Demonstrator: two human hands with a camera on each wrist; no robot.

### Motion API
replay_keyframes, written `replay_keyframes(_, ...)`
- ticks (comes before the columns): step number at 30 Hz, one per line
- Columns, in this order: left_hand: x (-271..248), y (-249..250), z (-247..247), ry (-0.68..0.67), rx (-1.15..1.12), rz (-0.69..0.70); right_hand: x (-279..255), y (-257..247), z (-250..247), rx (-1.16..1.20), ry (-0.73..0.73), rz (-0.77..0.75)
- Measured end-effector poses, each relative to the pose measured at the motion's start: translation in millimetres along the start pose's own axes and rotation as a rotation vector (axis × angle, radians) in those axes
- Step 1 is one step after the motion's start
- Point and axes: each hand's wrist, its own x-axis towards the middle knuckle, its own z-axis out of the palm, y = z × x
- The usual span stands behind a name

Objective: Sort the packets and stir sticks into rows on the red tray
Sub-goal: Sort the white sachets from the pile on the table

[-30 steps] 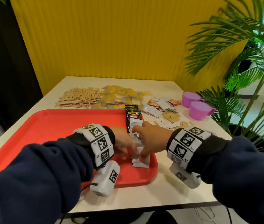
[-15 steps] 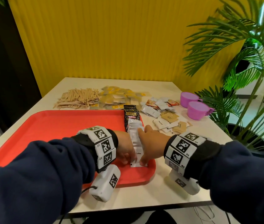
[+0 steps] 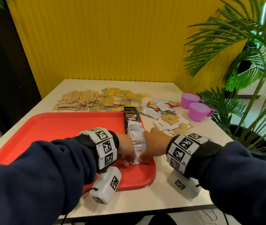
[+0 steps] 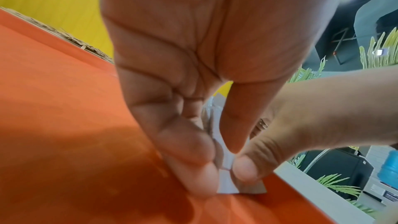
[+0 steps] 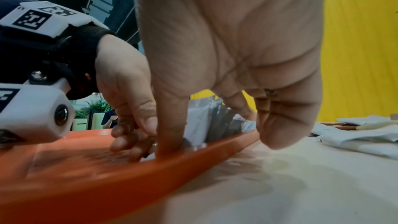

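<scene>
While the white packets (image 3: 137,140) lay overlapped in a row along the right side of the red tray (image 3: 64,127), both hands worked at the row's near end. The left hand (image 3: 126,150) had its fingertips (image 4: 200,173) together, pressed down on the left edge of the nearest packet, and the right hand (image 3: 153,146) had its thumb (image 4: 245,169) against that packet's other edge; the rest of the right fingers reached over the tray rim, and whether they gripped anything could not be told. The step in hand looked like squaring up the white row. The next move would likely call for lifting both hands clear without dragging the thin packets, then reaching for another kind.

Beyond the white row, black packets (image 3: 131,116) continued the line toward the tray's far edge. The stir sticks (image 3: 78,100), yellow packets (image 3: 121,99) and a mixed heap of loose packets (image 3: 163,116) were on the table (image 3: 145,200) behind and to the right, with two purple cups (image 3: 195,108) further right.

The nearest white packet read "Coffee"; a black one read "KOPIKO".
</scene>
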Motion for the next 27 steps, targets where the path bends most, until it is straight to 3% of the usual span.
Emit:
replay_keyframes(9, 3, 1, -1, -0.018, -0.107, -0.039, -3, 9, -5, 0.014, -0.06, 0.007)
replay_keyframes(27, 5, -2, -2, -0.079, -0.096, -0.02, -3, 16, -5, 0.204, -0.147, -0.065)
